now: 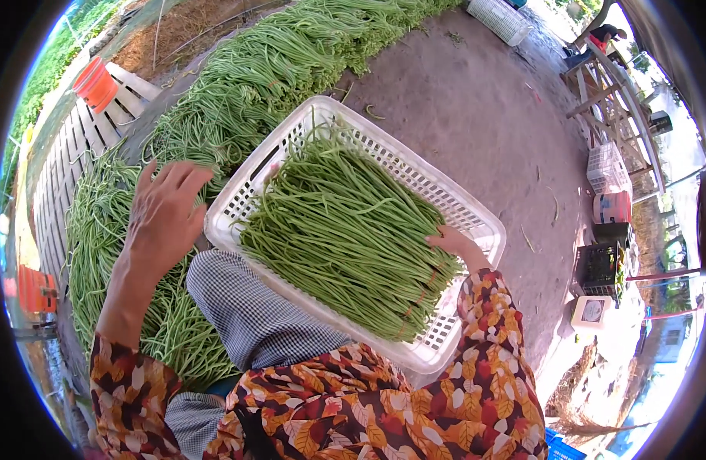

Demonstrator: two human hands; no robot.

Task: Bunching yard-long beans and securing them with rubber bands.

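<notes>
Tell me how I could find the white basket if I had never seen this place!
Look past the big heap of loose long beans on the ground to the person's lap. There sits the white basket, a flat plastic tray with slotted walls, packed with neat green beans, the right hand resting inside. Only it is white and full.

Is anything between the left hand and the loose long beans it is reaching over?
Nothing visible. The left hand hovers open right above the loose long beans, beside the white basket; the right hand rests on the basket's beans.
</notes>
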